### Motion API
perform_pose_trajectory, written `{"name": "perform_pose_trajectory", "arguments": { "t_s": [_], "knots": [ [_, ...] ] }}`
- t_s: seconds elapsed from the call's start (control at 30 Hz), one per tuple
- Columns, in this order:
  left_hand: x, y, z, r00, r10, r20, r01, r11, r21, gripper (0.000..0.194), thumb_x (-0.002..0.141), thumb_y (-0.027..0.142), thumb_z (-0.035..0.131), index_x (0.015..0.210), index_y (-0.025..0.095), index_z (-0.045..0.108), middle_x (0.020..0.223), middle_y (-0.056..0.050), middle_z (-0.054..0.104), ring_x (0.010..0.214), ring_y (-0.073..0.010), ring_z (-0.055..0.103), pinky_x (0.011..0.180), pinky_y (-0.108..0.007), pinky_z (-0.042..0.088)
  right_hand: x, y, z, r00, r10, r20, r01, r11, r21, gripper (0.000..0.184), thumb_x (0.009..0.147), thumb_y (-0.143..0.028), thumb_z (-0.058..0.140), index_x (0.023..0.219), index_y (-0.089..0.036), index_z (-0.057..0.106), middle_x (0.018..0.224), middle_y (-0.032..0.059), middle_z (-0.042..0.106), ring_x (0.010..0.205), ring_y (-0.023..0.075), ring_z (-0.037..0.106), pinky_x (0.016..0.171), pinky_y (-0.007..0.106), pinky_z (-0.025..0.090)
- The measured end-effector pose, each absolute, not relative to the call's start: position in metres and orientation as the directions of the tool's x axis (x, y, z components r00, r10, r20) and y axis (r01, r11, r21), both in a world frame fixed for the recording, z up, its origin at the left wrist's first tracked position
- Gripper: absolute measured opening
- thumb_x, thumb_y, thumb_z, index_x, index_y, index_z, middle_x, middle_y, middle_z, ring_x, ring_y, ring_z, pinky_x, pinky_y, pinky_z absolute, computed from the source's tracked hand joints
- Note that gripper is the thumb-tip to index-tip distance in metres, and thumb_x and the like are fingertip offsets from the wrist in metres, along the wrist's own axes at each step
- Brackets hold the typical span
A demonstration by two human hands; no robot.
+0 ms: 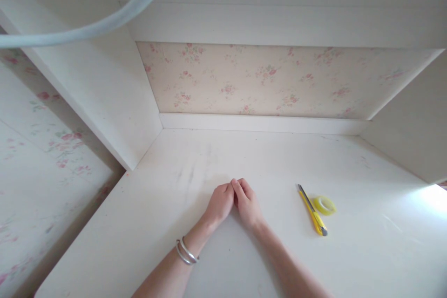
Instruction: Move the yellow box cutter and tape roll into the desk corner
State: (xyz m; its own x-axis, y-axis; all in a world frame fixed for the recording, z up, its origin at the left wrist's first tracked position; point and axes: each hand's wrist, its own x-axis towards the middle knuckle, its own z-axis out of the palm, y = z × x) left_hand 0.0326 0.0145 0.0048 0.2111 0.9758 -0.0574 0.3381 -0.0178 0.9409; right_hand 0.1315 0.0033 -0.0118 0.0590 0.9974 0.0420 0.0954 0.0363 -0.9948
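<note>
My left hand [221, 200] and my right hand [247, 202] rest together on the white tabletop, touching at the thumbs and fingers. Both are closed, the fingers curled inward, and no object shows in or between them. The undersides of the fingers are hidden. To the right of my right hand lies a yellow utility knife [313, 212] with its dark blade end pointing away from me. Close beside the knife, on its right, a roll of yellowish clear tape [324, 205] lies flat.
A white side panel [104, 88] rises at the left and another [412, 116] at the right. Floral wallpaper [258, 79] covers the back wall above a low white ledge [265, 123]. A pale cable [115, 21] hangs across the top, near the camera.
</note>
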Motion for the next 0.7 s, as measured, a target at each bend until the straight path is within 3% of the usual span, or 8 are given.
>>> {"name": "perform_pose_trajectory", "arguments": {
  "t_s": [0.7],
  "knots": [
    [0.0323, 0.0153, 0.0042, 0.212, 0.975, -0.058, 0.361, -0.023, 0.932, 0.048, 0.092, 0.036, 0.028, 0.080, 0.014, 0.069, 0.076, -0.007, 0.069, 0.072, -0.0184, 0.060, 0.062, -0.025, 0.040, 0.1313, 0.0035, -0.0121, 0.066, 0.997, 0.043, 0.104, 0.036, -0.994, 0.037, 0.088, -0.051, 0.043, 0.068, -0.021, 0.049, 0.061, -0.0044, 0.044, 0.059, 0.0123, 0.040, 0.056, 0.024, 0.034]
  ]
}}
